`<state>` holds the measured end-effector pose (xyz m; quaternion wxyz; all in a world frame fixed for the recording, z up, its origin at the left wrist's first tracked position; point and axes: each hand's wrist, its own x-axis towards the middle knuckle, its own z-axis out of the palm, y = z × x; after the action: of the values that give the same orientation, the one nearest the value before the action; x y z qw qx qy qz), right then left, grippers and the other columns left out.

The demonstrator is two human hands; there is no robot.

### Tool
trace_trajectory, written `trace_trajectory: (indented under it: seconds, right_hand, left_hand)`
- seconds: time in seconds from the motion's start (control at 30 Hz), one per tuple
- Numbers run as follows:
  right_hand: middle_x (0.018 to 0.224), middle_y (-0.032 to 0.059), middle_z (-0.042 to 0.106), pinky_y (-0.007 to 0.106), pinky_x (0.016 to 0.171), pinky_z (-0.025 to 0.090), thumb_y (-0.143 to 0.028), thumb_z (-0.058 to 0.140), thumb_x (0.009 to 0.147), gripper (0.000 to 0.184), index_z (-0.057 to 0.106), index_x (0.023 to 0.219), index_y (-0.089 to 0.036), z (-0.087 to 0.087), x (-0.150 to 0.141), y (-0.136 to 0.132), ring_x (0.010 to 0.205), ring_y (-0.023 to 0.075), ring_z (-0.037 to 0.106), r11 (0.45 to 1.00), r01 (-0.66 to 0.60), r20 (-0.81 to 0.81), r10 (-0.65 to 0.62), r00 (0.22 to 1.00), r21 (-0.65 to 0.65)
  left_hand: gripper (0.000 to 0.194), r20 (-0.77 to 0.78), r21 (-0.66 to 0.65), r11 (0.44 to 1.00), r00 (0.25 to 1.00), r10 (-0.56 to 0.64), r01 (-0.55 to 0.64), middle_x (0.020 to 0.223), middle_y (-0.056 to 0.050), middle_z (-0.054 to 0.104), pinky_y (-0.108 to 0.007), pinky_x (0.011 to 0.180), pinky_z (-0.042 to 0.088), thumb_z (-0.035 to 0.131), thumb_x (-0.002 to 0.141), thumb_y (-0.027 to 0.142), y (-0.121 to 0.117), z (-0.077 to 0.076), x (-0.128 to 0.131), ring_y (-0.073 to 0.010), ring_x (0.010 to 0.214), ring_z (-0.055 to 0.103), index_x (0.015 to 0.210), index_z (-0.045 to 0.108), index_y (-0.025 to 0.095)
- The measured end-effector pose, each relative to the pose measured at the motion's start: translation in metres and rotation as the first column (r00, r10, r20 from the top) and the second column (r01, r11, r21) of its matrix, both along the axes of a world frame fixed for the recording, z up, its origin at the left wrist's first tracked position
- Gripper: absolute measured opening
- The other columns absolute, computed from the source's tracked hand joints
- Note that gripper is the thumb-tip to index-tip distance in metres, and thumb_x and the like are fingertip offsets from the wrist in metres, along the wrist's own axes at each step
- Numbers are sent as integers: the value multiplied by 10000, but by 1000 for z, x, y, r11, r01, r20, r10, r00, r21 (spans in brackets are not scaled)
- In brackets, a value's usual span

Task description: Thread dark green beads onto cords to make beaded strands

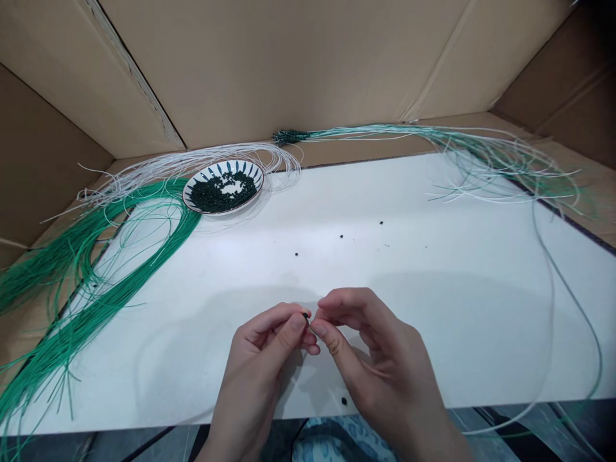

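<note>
My left hand pinches a small black bead-like piece between thumb and forefinger, low over the white board. Close beside it, my right hand has its thumb and fingers drawn together near the same piece. Whatever thin thing may lie between the right fingertips is too small to make out. A white strand and a green strand loop off the board's right side and run down behind my right forearm. Another small black piece lies on the board just below my hands.
A striped plate holds many small dark pieces. Left of it lie green strands and white strands. A bundle with dark ends stretches along the back. Several black bits dot the white board; cardboard walls surround it.
</note>
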<state>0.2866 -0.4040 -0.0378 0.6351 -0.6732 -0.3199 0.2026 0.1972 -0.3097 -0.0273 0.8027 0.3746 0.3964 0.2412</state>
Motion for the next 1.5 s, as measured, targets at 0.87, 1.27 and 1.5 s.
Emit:
trace_trajectory:
  seconds: [0.87,1.27,1.5]
  right_hand:
    - [849,-66,758,144,616,588,-113,640,922,246,629,1050,-323,7,15,-10,749,103,740,993,-52,110,63,992,-103]
    - [835,-71,761,185,727,610,-108,715,874,252,665,1006,-317,1,6,-8,758,104,722,997,75,49,-76,996,6]
    - [809,-77,702,222,707,596,-84,676,856,285,621,1013,-315,-4,-6,-3,695,103,678,991,131,83,-134,988,39]
  left_hand:
    - [132,-19,208,972,994,-105,107,681,10,681,-189,667,490,826,825,237,0,-8,-3,-125,674,619,701,820,190]
    - [181,-87,269,957,993,-85,105,680,-5,674,-220,660,496,818,813,245,-1,-8,-3,-151,680,619,646,783,185]
    - [137,-60,207,972,993,-99,109,705,-15,723,-218,680,522,852,796,286,-1,-8,-2,-163,705,656,702,821,192]
